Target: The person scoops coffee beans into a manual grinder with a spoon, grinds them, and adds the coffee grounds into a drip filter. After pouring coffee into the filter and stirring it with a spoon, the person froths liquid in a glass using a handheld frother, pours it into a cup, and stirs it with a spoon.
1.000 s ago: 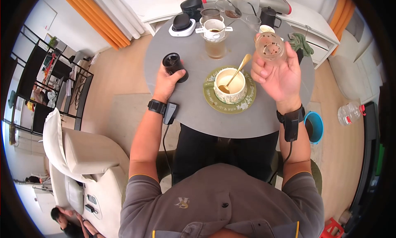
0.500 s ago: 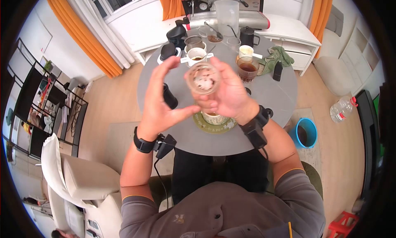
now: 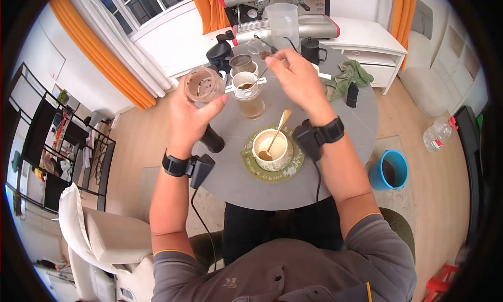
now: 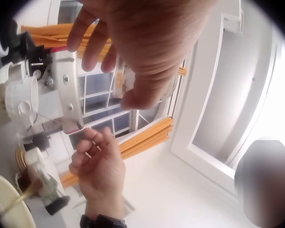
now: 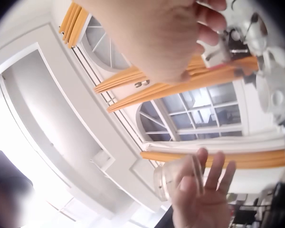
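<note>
My left hand [image 3: 189,116] holds a small clear cup [image 3: 204,85] with dark brown bits stuck inside, raised above the left of the table. In the right wrist view the thumb lies across the cup's [image 5: 173,178] side. My right hand [image 3: 301,82] reaches over the far part of the table, fingers loosely bent with nothing visible between them. Its fingertips overlap a glass dish of brown grounds near a dark spoon. A white dripper [image 3: 245,84] on a glass jar [image 3: 252,108] stands between the hands, a thin handle leaning out of it.
A cream cup [image 3: 272,145] with a gold spoon [image 3: 283,121] stands on a green saucer [image 3: 250,168]. A black cylinder [image 3: 212,139] stands below my left hand. Toward the back are a black pitcher [image 3: 313,51], a clear jug [image 3: 283,22] and a green cloth [image 3: 348,77].
The left hand let go of the black cylinder and took the clear cup from the right hand, carrying it left. The right hand moved forward over the far side. The head view tilted up.
</note>
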`<state>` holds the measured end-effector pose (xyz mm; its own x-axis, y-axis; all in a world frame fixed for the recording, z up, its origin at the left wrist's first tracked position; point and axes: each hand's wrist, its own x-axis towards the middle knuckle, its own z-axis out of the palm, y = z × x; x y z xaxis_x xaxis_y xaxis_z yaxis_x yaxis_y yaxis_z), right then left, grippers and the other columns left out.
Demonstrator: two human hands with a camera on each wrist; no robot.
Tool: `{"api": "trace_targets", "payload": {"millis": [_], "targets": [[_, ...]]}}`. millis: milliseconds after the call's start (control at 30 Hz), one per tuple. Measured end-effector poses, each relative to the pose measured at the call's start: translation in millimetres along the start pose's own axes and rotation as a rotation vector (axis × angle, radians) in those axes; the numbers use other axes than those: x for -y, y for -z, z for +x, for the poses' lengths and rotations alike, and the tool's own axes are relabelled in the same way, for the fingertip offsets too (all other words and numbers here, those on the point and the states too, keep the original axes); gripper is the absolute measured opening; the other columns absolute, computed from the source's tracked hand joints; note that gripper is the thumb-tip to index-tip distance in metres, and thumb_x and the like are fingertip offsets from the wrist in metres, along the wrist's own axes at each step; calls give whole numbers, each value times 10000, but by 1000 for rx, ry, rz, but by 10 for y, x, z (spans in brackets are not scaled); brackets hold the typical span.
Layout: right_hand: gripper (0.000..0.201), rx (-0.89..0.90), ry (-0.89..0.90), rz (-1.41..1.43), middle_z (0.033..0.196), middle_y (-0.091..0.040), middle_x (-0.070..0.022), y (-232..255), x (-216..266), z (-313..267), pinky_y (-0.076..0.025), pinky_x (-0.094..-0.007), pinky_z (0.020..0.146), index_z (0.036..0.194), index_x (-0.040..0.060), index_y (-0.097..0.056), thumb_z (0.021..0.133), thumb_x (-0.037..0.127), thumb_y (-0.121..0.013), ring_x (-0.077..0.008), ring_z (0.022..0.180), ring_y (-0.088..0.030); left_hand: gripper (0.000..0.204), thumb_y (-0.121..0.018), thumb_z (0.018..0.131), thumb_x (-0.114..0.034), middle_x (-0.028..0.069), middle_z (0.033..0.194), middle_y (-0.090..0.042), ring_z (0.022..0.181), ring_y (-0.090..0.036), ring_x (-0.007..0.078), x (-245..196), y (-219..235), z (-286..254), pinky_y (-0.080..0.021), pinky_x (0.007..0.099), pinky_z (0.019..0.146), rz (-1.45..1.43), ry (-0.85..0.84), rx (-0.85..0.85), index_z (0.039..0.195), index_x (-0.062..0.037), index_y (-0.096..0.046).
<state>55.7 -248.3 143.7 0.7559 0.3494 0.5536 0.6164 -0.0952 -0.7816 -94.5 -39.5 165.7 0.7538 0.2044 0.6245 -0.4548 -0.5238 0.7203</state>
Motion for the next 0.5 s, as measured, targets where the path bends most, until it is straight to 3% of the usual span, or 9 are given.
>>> {"api": "trace_targets", "payload": {"millis": [67,100,167,200,267,300,367,500], "targets": [[619,101,-208,-320,946,-735,-237,85,-110,70,-539,-426,821,1143,-34,-662,920,543,-642,-392,951,-714,563,-874,766,-150,94,1135,-726,1054,-680,165,41,26,88,-528,327,951,139,-9,-1,1247,14,-633],[619,105,-207,-311,946,-735,-237,59,-230,141,-539,-426,821,1143,-34,-662,920,543,-642,-392,951,-714,563,-874,766,-150,94,1135,-726,1054,-680,165,70,39,141,-528,327,951,149,-7,-2,1247,14,-633],[528,206,-185,-247,956,-741,-191,-65,-446,233,-538,-384,797,1110,-19,-687,899,465,-692,-313,902,-718,602,-870,744,-157,109,1148,-730,1067,-693,188,127,70,223,-530,336,965,275,23,33,1267,15,-628],[528,208,-186,-242,956,-741,-191,-90,-485,264,-538,-384,797,1110,-19,-687,899,465,-692,-313,902,-718,602,-870,744,-157,109,1148,-730,1067,-693,188,157,84,252,-530,336,965,279,26,35,1267,15,-628],[371,299,-238,83,914,-739,-134,-125,-518,334,-529,-336,776,1051,-16,-713,893,320,-727,-214,844,-696,623,-866,732,-169,118,1155,-733,1085,-698,200,212,108,318,-530,341,977,299,28,51,1276,16,-625],[371,298,-237,82,914,-739,-134,-149,-518,359,-529,-336,776,1051,-16,-713,893,320,-727,-214,844,-696,623,-866,732,-169,118,1155,-733,1085,-698,200,220,114,339,-530,341,977,298,26,51,1276,16,-625],[246,307,-226,262,888,-729,-86,-236,-494,368,-520,-300,762,995,-18,-727,894,206,-719,-135,815,-659,613,-860,737,-163,117,1153,-735,1083,-699,197,222,137,357,-532,340,975,330,21,45,1275,14,-626],[192,266,-196,288,885,-731,-74,-372,-406,322,-523,-298,758,986,-12,-733,900,155,-692,-126,814,-660,622,-860,734,-175,124,1146,-739,1081,-705,211,276,177,393,-534,346,971,369,36,52,1276,15,-624]]}}
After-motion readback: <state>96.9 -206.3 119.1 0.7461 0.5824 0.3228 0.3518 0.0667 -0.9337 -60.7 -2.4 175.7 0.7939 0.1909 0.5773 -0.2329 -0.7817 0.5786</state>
